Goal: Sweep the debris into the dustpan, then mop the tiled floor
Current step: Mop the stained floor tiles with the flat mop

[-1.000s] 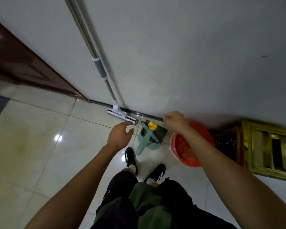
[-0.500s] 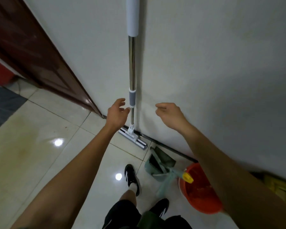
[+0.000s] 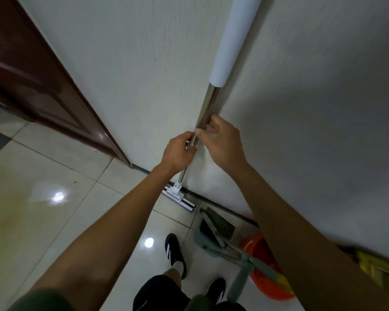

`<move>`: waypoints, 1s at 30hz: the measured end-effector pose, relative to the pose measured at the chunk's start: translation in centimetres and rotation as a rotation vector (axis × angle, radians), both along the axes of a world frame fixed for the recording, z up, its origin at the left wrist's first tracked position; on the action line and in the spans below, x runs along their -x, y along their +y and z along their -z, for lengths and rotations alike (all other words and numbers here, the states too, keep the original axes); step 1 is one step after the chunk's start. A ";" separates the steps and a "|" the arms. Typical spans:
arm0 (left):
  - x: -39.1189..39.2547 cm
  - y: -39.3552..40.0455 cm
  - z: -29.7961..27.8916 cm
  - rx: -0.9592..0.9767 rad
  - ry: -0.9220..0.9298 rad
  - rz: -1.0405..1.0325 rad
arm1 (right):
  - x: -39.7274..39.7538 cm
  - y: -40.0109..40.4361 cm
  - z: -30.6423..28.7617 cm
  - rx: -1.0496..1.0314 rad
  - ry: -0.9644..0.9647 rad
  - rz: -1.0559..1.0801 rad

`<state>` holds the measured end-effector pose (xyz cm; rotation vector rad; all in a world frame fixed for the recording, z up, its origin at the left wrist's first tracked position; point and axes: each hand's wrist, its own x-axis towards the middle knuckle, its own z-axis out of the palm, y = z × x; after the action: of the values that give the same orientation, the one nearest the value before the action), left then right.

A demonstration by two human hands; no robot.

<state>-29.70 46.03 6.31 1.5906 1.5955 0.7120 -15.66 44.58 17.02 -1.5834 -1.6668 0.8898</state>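
Both sets of fingers clamped on the mop pole [image 3: 208, 104], left hand [image 3: 177, 153] just below right hand [image 3: 221, 143]. Down past the fingers, mop head [image 3: 177, 196] on the tiled floor [image 3: 43, 221] against the wall [image 3: 144, 63]. Lower right, dustpan [image 3: 215, 232] beside an orange bucket [image 3: 263, 265].

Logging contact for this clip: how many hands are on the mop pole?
2. The left hand grips the mop pole lower down; the right hand closes on it just above, near the wall.
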 end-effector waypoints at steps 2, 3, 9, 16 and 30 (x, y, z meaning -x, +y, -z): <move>0.2 -0.8 0.0 0.010 0.035 0.008 | 0.5 -0.2 -0.3 -0.006 0.007 0.005; 0.4 -1.4 0.0 0.013 0.046 0.003 | 0.7 -0.5 -0.4 -0.008 0.003 -0.005; 1.6 -7.4 -0.2 0.010 0.124 -0.027 | 1.9 -4.6 -0.7 -0.073 -0.126 -0.132; 1.4 -18.4 -1.5 0.035 0.169 -0.284 | 3.1 -14.2 -1.5 -0.162 -0.296 -0.368; 5.6 -41.7 -6.1 0.094 0.102 -0.822 | 10.8 -33.2 -5.1 -0.325 -0.171 -0.874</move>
<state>-35.30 4.31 12.41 0.8694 2.3378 0.9539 -26.43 11.35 22.11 -0.6915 -2.5325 0.8213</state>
